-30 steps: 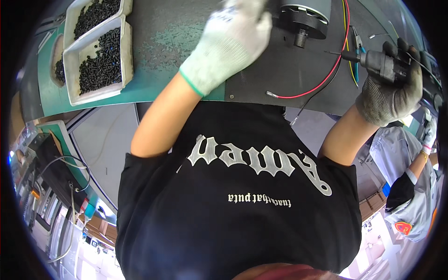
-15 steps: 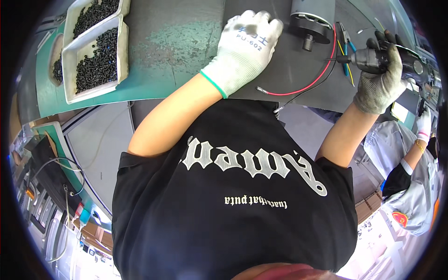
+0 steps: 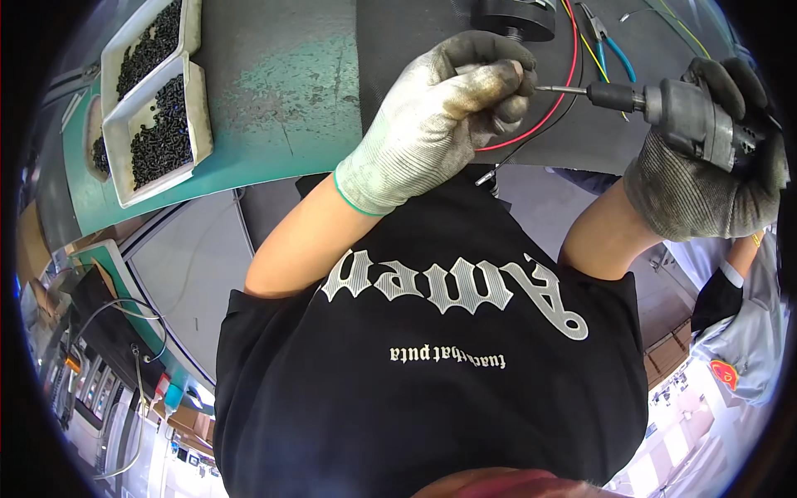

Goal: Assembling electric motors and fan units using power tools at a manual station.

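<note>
Right hand (image 3: 697, 187) grips the power driver (image 3: 691, 123) over the bench (image 3: 266, 151), right side near the front edge; left hand (image 3: 436, 120) pinched, can't tell on what. I'd guess I'm lining up the bit (image 3: 563, 89); next needs steady aim.

L grip (image 3: 444, 120) pinched, R grip (image 3: 701, 178) curled

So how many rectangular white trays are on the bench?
2, at left on the bench: the near tray and the far tray just beyond it. Others may be hidden.
</note>
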The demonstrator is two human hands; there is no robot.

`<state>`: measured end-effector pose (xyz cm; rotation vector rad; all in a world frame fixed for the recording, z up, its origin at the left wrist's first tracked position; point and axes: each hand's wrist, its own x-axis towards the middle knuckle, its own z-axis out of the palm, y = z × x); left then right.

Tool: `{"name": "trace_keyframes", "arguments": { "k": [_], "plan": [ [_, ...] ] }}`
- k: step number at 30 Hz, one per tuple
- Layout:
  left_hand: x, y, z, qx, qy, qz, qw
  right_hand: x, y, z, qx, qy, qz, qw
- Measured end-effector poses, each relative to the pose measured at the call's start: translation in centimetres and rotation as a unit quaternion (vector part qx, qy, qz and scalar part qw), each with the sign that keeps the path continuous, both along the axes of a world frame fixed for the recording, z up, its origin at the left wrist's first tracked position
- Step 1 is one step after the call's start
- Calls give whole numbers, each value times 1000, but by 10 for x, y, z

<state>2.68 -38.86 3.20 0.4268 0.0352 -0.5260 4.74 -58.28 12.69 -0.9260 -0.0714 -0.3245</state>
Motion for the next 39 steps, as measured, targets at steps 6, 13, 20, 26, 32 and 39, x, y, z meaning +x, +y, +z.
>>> {"name": "trace_keyframes", "arguments": {
  "k": [6, 13, 20, 26, 32, 39],
  "plan": [
    [-4, -2, 10, 69, -2, -25, 997, 2, 7, -5, -15, -5, -21, 1000],
    [-7, -5, 4, 8, 35, -145, 989, 4, 17, -3, -33, -1, -49, 998],
    [17, -39, -13, 132, 114, -33, 984, 24, -14, -14, -65, -11, -83, 994],
    [21, -36, -29, -82, 194, -74, 975, 47, -34, -31, -20, -39, -22, 999],
    [17, -38, -30, -83, 190, -75, 975, 46, -13, -42, -18, -28, -3, 999],
    [18, -37, -28, 23, 148, -72, 986, 41, -1, -45, -2, -11, 49, 999]
  ]
}}
